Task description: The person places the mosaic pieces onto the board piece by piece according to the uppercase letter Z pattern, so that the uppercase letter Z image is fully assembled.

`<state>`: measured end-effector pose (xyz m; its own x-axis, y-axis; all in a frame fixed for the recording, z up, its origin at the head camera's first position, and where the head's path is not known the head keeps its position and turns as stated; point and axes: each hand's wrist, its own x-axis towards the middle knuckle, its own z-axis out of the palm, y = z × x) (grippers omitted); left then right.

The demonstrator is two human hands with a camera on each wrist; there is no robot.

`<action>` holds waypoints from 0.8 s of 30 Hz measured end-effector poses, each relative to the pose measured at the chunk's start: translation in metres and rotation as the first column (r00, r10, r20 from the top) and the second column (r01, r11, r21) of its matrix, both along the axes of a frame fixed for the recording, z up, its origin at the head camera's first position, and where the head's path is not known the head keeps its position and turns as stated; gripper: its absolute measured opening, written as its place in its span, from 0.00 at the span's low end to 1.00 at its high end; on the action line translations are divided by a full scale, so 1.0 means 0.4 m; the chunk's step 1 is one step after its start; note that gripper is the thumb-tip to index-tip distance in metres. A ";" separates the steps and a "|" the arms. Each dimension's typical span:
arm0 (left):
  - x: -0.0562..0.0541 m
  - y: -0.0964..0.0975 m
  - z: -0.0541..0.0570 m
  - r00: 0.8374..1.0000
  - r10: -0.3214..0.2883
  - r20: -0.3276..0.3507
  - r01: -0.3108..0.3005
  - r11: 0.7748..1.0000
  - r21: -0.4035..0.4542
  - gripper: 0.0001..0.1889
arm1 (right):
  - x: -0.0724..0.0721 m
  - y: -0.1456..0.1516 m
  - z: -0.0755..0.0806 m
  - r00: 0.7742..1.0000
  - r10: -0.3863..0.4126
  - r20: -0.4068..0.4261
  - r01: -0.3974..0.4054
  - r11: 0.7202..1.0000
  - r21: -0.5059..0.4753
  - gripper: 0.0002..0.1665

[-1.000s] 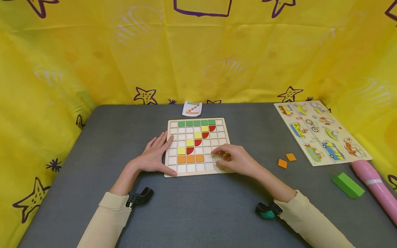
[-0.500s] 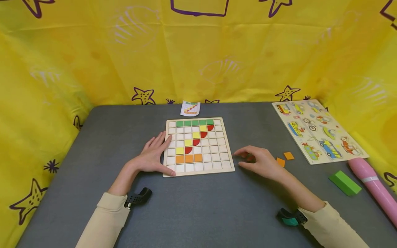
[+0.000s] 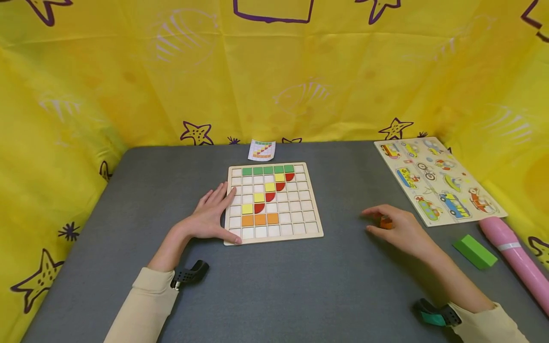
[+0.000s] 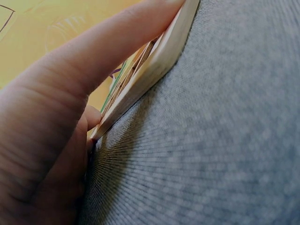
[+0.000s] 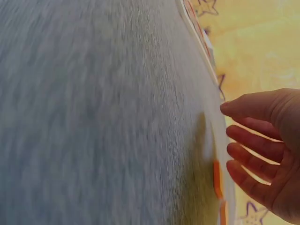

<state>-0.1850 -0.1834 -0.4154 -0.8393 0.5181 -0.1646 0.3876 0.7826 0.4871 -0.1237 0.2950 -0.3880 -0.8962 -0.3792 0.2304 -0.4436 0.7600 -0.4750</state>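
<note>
A wooden grid board (image 3: 300,206) lies flat on the dark table, with rows of green, yellow, orange and red pieces in its cells. My left hand (image 3: 208,218) rests at its left edge, thumb and fingers spread; the left wrist view shows the thumb (image 4: 89,61) on the rim. Out to the right, my right hand (image 3: 403,231) hovers by the orange square tiles, fingers apart and nothing between them. One orange tile (image 3: 386,223) shows between thumb and fingers in the head view. Two tiles, the nearer orange tile (image 5: 217,179) among them, lie below the fingertips in the right wrist view.
Behind the board lies a small pattern card (image 3: 261,150). At the right are a picture puzzle board (image 3: 442,183), a green block (image 3: 475,251) and a pink microphone-shaped object (image 3: 516,255). A yellow patterned cloth (image 3: 257,81) encloses the table.
My right hand has left the board's right side and moved right to the orange tiles. My left hand stays on the board's left edge. The view has shifted slightly.
</note>
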 end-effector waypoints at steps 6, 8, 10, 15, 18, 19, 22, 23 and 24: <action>0.000 -0.001 -0.001 1.000 0.000 -0.007 0.000 1.000 -0.014 0.73 | 0.010 0.039 -0.004 0.999 -0.013 -0.029 0.014 0.999 0.042 0.20; 0.000 -0.001 -0.001 1.000 -0.001 -0.010 0.001 1.000 -0.016 0.72 | 0.011 0.046 -0.007 0.999 -0.012 -0.039 0.014 0.999 0.046 0.20; 0.000 -0.001 0.001 1.000 -0.004 -0.014 0.004 1.000 -0.007 0.72 | 0.010 0.050 -0.010 0.998 -0.008 -0.057 0.011 0.999 0.051 0.20; 0.002 -0.001 0.004 1.000 -0.008 -0.019 0.008 1.000 0.008 0.72 | 0.002 0.036 -0.014 0.998 0.006 -0.062 -0.005 1.000 0.018 0.20; 0.002 -0.001 0.003 1.000 -0.006 -0.017 0.006 1.000 0.002 0.72 | -0.004 0.014 -0.013 1.000 0.020 -0.002 -0.020 0.999 -0.032 0.19; 0.001 -0.001 0.002 1.000 -0.006 -0.017 0.006 1.000 -0.001 0.72 | -0.005 0.007 -0.012 0.999 0.026 0.029 -0.024 0.998 -0.050 0.18; 0.001 0.000 0.002 1.000 -0.006 -0.014 0.006 1.000 -0.007 0.72 | -0.009 -0.008 -0.010 0.994 0.033 0.103 -0.023 0.995 -0.096 0.18; 0.001 0.000 0.002 1.000 -0.005 -0.013 0.005 1.000 -0.010 0.72 | -0.011 -0.010 -0.010 0.993 0.034 0.113 -0.023 0.995 -0.100 0.18; 0.001 0.000 0.002 1.000 -0.006 -0.014 0.006 1.000 -0.009 0.72 | -0.012 -0.011 -0.009 0.993 0.033 0.117 -0.022 0.995 -0.095 0.19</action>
